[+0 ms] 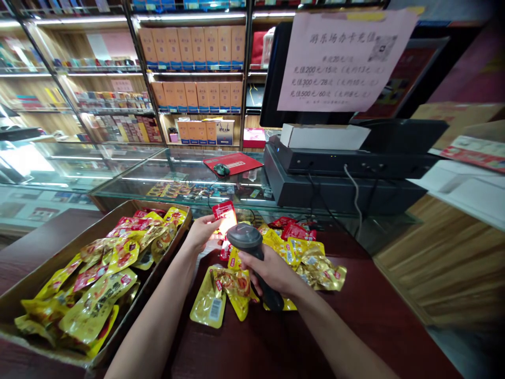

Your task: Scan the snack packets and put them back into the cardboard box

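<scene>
My left hand (203, 232) pinches a red packet (224, 211) upright over the dark red table. A bright light falls on the packet's face. My right hand (270, 268) is wrapped round the handle of a black handheld scanner (245, 237), whose head points at the red packet. Below and to the right of the scanner lie several yellow and gold packets (209, 300), one with its barcode facing up. More red packets (298, 230) lie behind them. Left of my left forearm, a cardboard box (148, 284) holds a heap of yellow, gold and red packets.
Behind the table runs a glass display counter (177, 171) with a red mat (240, 164) and a mouse (221, 169). A monitor with a taped paper sign (335, 63) stands on black equipment (343, 189) at the right. Shelves of boxes (193, 47) line the back.
</scene>
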`<state>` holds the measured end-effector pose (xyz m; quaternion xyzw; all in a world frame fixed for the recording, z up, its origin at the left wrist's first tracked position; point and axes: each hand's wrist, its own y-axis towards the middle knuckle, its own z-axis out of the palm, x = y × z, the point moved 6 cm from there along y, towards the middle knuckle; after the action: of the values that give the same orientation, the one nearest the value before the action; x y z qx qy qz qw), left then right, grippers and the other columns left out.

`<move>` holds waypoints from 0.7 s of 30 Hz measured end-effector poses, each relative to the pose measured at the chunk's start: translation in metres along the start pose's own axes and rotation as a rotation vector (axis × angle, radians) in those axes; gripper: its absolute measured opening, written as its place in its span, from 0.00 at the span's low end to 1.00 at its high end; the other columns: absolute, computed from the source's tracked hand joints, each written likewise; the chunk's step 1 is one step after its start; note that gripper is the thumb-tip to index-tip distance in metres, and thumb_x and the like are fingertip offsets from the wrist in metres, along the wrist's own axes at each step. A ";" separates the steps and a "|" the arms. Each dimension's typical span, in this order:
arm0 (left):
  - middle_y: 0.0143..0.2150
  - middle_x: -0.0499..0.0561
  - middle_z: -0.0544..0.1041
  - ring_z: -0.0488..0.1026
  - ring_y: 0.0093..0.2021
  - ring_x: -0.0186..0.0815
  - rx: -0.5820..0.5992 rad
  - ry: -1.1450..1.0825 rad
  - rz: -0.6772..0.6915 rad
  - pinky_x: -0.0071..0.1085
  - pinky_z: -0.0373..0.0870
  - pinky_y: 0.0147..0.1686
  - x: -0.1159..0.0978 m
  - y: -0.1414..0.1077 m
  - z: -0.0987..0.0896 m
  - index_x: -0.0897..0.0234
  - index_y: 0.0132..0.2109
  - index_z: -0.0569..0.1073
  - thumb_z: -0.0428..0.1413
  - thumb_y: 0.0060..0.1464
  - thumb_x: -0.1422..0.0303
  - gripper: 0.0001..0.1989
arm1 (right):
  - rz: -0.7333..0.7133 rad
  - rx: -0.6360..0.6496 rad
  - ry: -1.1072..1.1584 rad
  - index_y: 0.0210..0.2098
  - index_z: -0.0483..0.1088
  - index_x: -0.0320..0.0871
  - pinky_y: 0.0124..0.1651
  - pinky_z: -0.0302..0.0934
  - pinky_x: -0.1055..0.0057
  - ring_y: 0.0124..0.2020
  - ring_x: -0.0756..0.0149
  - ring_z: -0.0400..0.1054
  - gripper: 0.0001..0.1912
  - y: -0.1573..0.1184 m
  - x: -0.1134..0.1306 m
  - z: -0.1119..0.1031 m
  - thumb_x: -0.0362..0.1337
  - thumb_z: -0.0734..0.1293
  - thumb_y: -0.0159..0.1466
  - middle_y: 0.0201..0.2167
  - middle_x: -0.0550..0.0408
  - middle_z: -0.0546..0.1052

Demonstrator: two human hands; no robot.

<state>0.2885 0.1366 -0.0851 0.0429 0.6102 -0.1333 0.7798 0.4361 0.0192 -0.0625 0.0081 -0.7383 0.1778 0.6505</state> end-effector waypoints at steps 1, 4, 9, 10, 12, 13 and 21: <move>0.32 0.55 0.79 0.75 0.27 0.36 -0.001 0.009 -0.002 0.29 0.71 0.26 -0.001 0.000 0.000 0.70 0.42 0.78 0.68 0.36 0.58 0.26 | -0.001 0.000 0.008 0.28 0.64 0.42 0.12 0.54 0.80 0.09 0.76 0.58 0.15 0.000 0.000 0.000 0.46 0.64 0.63 0.11 0.64 0.65; 0.34 0.55 0.80 0.74 0.28 0.35 -0.018 0.037 0.009 0.30 0.72 0.27 -0.004 -0.002 0.000 0.70 0.40 0.79 0.67 0.37 0.58 0.24 | -0.003 -0.010 0.037 0.29 0.64 0.41 0.12 0.54 0.80 0.09 0.76 0.58 0.14 -0.001 0.003 0.001 0.46 0.65 0.62 0.11 0.64 0.66; 0.32 0.53 0.80 0.75 0.28 0.35 -0.112 0.155 0.120 0.28 0.71 0.28 -0.019 -0.021 -0.001 0.69 0.39 0.79 0.66 0.39 0.58 0.21 | -0.063 -0.028 0.052 0.31 0.65 0.42 0.13 0.55 0.79 0.09 0.75 0.59 0.16 -0.005 0.011 -0.001 0.49 0.64 0.62 0.12 0.63 0.67; 0.32 0.52 0.80 0.75 0.28 0.35 -0.132 0.193 0.156 0.27 0.70 0.28 -0.026 -0.029 -0.003 0.69 0.39 0.79 0.66 0.40 0.58 0.21 | -0.086 -0.014 0.053 0.30 0.65 0.41 0.14 0.55 0.79 0.09 0.75 0.59 0.17 -0.006 0.013 0.000 0.50 0.64 0.62 0.12 0.63 0.67; 0.32 0.52 0.81 0.76 0.30 0.36 -0.168 0.278 0.233 0.26 0.70 0.28 -0.044 -0.047 -0.011 0.68 0.39 0.80 0.65 0.42 0.58 0.19 | -0.121 0.013 0.057 0.30 0.66 0.41 0.14 0.55 0.78 0.10 0.74 0.60 0.19 -0.008 0.016 0.002 0.52 0.63 0.62 0.12 0.62 0.67; 0.33 0.52 0.81 0.76 0.31 0.36 -0.191 0.321 0.271 0.26 0.70 0.29 -0.056 -0.056 -0.018 0.68 0.39 0.80 0.64 0.43 0.58 0.19 | -0.131 0.021 0.059 0.30 0.66 0.41 0.14 0.55 0.78 0.10 0.74 0.60 0.19 -0.009 0.017 0.003 0.52 0.63 0.62 0.12 0.62 0.67; 0.33 0.54 0.81 0.76 0.29 0.36 -0.585 0.555 0.464 0.26 0.69 0.30 -0.176 -0.126 -0.123 0.68 0.42 0.80 0.65 0.39 0.56 0.24 | -0.125 0.057 0.038 0.32 0.65 0.41 0.17 0.55 0.78 0.12 0.73 0.62 0.21 -0.016 0.018 0.014 0.55 0.63 0.60 0.13 0.63 0.67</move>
<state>0.1014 0.0706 0.0653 -0.0094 0.7820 0.2387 0.5757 0.4232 0.0047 -0.0421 0.0693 -0.7186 0.1579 0.6737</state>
